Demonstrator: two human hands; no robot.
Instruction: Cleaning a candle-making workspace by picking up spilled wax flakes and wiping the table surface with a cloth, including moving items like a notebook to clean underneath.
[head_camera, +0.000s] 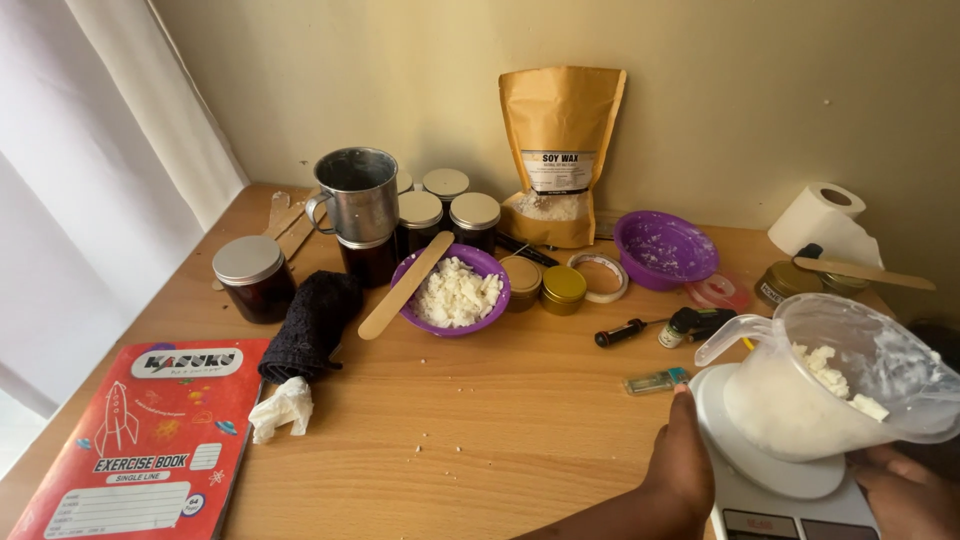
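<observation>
A clear plastic jug (850, 370) holding white wax flakes sits tilted on a white kitchen scale (770, 480) at the lower right. My left hand (682, 460) rests against the scale's left edge. My right hand (905, 490) is at the jug's lower right side, holding it from beneath; its fingers are partly hidden. A purple bowl (455, 295) of white wax flakes with a wooden stick (405, 286) laid across it stands mid-table.
A brown wax pouch (560, 150), metal mug (358, 192), several lidded dark jars (252, 277), small tins (563, 288), an empty purple bowl (665, 250), tape ring (600, 276), paper roll (825, 222), dark cloth (312, 325) and red exercise book (150, 440) lie on the wooden table (480, 430).
</observation>
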